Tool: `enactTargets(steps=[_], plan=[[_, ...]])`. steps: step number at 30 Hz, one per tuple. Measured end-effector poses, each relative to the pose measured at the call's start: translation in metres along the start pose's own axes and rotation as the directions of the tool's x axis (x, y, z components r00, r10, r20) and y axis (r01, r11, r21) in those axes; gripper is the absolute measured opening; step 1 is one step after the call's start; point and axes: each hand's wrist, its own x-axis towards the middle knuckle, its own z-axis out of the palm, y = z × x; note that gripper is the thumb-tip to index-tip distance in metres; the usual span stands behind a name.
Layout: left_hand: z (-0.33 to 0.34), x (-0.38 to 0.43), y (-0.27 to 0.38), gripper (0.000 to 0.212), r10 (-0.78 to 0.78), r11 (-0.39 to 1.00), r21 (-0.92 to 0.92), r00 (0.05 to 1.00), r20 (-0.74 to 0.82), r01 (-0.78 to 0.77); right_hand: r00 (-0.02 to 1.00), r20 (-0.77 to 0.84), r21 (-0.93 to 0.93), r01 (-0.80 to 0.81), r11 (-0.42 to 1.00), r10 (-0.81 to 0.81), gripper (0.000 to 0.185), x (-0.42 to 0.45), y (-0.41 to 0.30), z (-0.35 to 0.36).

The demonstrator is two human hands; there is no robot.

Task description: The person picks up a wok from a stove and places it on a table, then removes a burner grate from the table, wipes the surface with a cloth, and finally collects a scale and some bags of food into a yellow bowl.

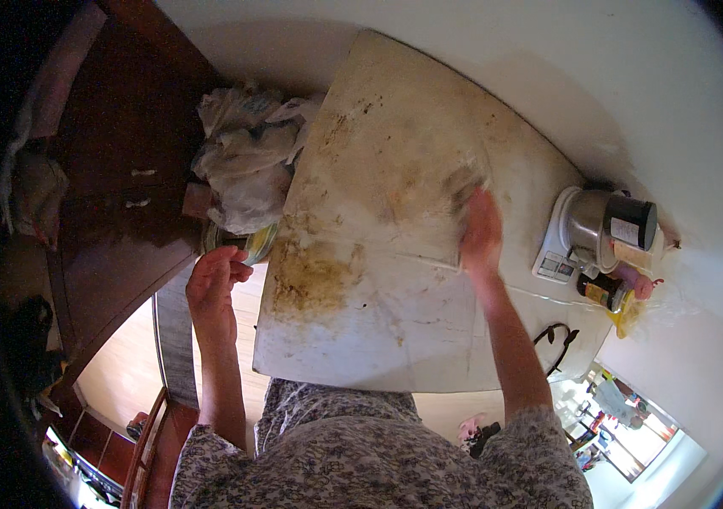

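A pale tabletop [425, 350] with brown and yellowish stains lies before me. My right hand [483, 229] is low over its right half, the fingers blurred by motion. At its fingertips is a smeared greyish-brown patch [461, 184]; I cannot tell whether it is a scrubber in the hand or part of the stain. Just left of that wrist is a thin white strip [428, 261] on the surface. My left hand [214, 277] is raised off the table's left edge, its fingers loosely curled and nothing visible in them.
Crumpled plastic bags [247, 165] are heaped beside the table's left edge, next to a dark wooden cabinet [126, 159]. A white kitchen scale [553, 264] bears a metal pot [584, 223] on the right. A dark-lidded jar [596, 291] and a black looped band [555, 347] are nearby.
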Motion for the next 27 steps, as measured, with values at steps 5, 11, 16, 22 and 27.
enactTargets(steps=[5,11,16,22,27], plan=[[-0.001,-0.005,-0.009,0.023,-0.037,0.999,0.021,0.999,-0.019,0.038,0.989,-0.151,0.113,0.012,0.994,0.005,0.041,0.113,-0.033,0.025],[0.014,-0.010,-0.008,0.022,-0.051,0.999,-0.019,0.999,-0.007,0.051,1.000,-0.009,0.453,0.000,0.892,0.004,0.034,0.064,-0.104,0.010],[0.016,-0.006,0.005,0.023,-0.006,1.000,0.005,0.999,0.038,0.006,0.863,0.323,0.809,-0.465,0.360,0.389,0.030,0.060,-0.134,-0.069],[0.010,-0.004,0.003,0.024,-0.018,0.998,-0.056,0.999,0.030,0.020,0.859,0.487,0.869,-0.460,-0.179,0.156,0.039,0.083,-0.147,-0.130],[0.005,0.001,0.003,0.023,0.002,0.998,-0.068,0.998,0.059,0.003,0.920,0.339,0.759,-0.391,0.522,0.196,0.046,0.088,-0.124,-0.080]])
